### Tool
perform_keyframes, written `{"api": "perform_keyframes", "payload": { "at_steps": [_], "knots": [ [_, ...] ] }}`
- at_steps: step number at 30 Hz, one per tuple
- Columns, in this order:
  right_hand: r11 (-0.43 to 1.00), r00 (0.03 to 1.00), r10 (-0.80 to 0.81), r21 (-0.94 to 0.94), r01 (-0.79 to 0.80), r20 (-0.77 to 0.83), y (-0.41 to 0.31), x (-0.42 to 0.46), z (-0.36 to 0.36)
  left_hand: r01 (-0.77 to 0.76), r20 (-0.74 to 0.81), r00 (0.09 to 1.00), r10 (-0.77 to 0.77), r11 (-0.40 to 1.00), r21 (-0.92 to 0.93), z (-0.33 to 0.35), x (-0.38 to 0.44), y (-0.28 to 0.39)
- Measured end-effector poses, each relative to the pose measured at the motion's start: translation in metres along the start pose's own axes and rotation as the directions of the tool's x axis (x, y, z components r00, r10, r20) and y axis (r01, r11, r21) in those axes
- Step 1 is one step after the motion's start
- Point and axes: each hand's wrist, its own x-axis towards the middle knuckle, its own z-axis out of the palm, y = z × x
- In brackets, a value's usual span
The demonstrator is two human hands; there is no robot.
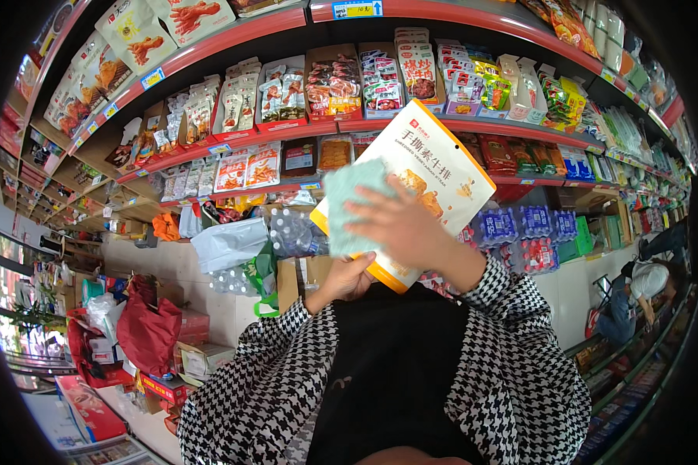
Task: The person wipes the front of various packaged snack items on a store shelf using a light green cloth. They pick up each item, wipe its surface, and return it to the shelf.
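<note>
My left hand [350, 278] grips the lower edge of a white and orange snack pouch [442, 157], its thumb on the front face. The pouch is tilted and carries writing and a picture of the food. Against its front, my right hand [404, 218] presses a pale green cloth [353, 206]. The right hand and cloth are blurred, and they cover the pouch's lower left part. Behind the pouch runs a shelf with a red front edge [378, 125], holding open boxes of small snack packets [333, 84].
Below the shelves stand shrink-wrapped bottle packs [497, 226], clear water bottles [294, 232] and a cardboard box [302, 273]. A dark red bag [148, 331] rests on boxes at the left. At the far right, another person [634, 296] bends over low shelving.
</note>
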Motion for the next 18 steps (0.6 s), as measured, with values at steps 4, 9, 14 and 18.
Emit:
{"api": "perform_keyframes", "payload": {
  "at_steps": [4, 9, 14, 18],
  "knots": [
    [0.943, 0.933, 0.317, -0.050, -0.330, -0.173, 0.053, -0.008, -0.026, -0.070, 0.000, 0.998, 0.070, 0.995, 0.071, 0.008, -0.003, -0.001],
    [0.936, 0.897, 0.348, 0.046, -0.350, -0.274, 0.045, -0.013, -0.013, -0.103, 0.020, 0.995, 0.102, 0.992, 0.068, 0.003, 0.000, -0.005],
    [0.980, 0.999, -0.037, 0.195, 0.044, -0.038, -0.016, 0.002, 0.009, -0.035, -0.055, 0.998, 0.042, 0.991, 0.128, 0.009, 0.003, 0.000],
    [0.997, 0.998, 0.022, -0.079, -0.027, -0.063, 0.017, 0.006, 0.002, -0.138, 0.019, 0.990, 0.137, 0.987, 0.086, -0.001, 0.003, -0.004]
  ]
}}
